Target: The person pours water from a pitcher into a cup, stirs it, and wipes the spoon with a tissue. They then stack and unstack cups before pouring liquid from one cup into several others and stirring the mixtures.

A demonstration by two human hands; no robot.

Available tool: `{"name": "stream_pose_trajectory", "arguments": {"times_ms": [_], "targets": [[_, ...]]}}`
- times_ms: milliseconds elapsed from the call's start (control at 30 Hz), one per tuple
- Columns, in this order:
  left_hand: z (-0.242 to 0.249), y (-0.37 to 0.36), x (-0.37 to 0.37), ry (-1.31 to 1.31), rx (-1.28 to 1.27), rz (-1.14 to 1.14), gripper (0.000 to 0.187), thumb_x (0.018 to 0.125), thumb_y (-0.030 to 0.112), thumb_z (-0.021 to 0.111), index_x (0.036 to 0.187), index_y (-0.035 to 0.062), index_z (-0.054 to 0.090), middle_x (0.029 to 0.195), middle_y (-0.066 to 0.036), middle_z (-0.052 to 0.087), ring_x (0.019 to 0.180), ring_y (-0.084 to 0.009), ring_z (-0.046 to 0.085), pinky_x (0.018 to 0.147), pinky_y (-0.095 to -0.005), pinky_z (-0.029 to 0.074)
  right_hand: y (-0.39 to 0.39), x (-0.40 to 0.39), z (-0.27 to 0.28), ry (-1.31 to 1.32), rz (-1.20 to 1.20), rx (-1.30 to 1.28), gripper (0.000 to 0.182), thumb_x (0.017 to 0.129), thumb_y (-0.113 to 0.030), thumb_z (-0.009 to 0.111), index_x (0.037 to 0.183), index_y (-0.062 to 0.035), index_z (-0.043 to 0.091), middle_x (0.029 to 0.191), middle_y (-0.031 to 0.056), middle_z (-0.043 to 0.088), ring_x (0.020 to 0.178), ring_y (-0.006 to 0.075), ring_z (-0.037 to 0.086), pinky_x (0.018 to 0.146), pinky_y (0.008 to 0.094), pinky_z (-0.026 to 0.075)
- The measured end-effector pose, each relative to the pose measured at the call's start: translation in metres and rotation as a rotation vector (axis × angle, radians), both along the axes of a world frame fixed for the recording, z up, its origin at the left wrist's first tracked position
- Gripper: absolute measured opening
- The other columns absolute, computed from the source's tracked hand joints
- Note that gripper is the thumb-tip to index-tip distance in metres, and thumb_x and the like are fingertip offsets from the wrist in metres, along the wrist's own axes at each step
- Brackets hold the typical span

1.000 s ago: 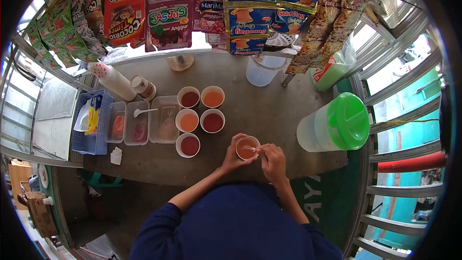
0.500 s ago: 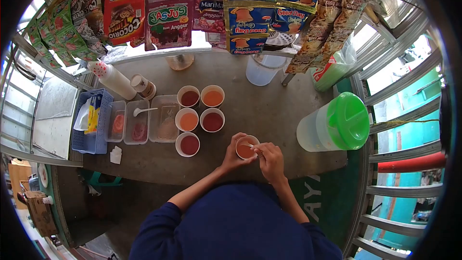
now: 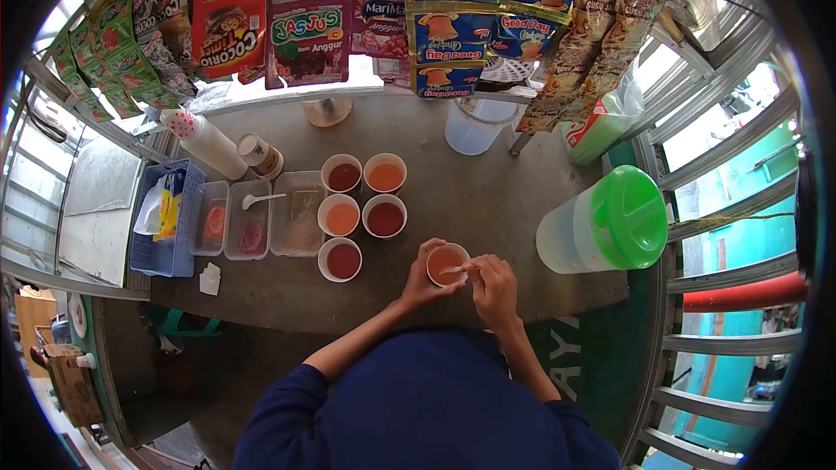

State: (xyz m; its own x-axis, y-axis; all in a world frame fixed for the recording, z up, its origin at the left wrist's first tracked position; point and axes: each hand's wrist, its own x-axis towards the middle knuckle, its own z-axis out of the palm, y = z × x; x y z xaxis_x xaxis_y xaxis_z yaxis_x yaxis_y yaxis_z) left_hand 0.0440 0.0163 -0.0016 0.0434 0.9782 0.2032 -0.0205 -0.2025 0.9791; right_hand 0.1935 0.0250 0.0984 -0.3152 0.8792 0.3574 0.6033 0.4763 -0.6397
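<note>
Near the table's front edge, my left hand (image 3: 423, 280) is wrapped round a paper cup (image 3: 435, 279) of orange-brown liquid. My right hand (image 3: 493, 291) pinches the handle of a white spoon (image 3: 454, 270), whose other end is in that cup. Left of my hands stand several filled cups: a dark red one (image 3: 342, 262) at the front, an orange one (image 3: 339, 216) and a red one (image 3: 384, 219) behind it, then a dark red one (image 3: 343, 176) and an orange one (image 3: 385, 176) at the back.
Three plastic tubs of powder (image 3: 300, 228), a blue basket (image 3: 179, 248) and stacked cups (image 3: 212, 146) stand at the left. A green-lidded water container (image 3: 575, 231) is at the right, a clear bucket (image 3: 471, 129) at the back. Sachets (image 3: 449, 26) hang above the table's far side.
The spoon has shifted within the cup and lies flatter across it. My right hand has moved and turned slightly. My left hand still holds the cup in about the same place.
</note>
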Motion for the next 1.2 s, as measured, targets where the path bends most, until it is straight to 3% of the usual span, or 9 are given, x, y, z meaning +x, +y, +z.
{"name": "stream_pose_trajectory", "arguments": {"times_ms": [467,733,1200], "targets": [[-0.006,0.001,0.0,-0.033,-0.015,-0.012,0.085,0.063,0.028,0.086,0.126,0.0029,0.034,0.111,-0.01,0.057,0.104,-0.0191,0.058,0.091,-0.032,0.046,0.002,0.007,-0.002,-0.06,0.003,-0.037,0.014,0.09,-0.014,0.054,0.082,-0.0057,0.061,0.08,0.0076,0.063,0.075,0.0267,0.059,0.067,0.0362,0.04],[-0.002,0.001,0.0,-0.015,0.01,-0.015,0.086,0.063,0.03,0.086,0.126,0.0033,0.034,0.11,-0.011,0.058,0.105,-0.0205,0.058,0.091,-0.033,0.046,0.005,0.0,0.001,0.087,0.031,-0.01,0.014,0.091,-0.014,0.053,0.083,-0.006,0.061,0.08,0.0064,0.064,0.074,0.025,0.059,0.067,0.0351,0.04],[-0.008,0.002,0.0,0.043,0.054,0.004,0.085,0.063,0.03,0.085,0.126,0.0034,0.034,0.11,-0.011,0.058,0.105,-0.022,0.059,0.091,-0.0338,0.046,0.003,0.006,0.003,0.065,0.014,-0.037,0.017,0.092,-0.017,0.053,0.083,-0.0061,0.062,0.079,0.0064,0.063,0.074,0.0242,0.058,0.067,0.0343,0.039]]}}
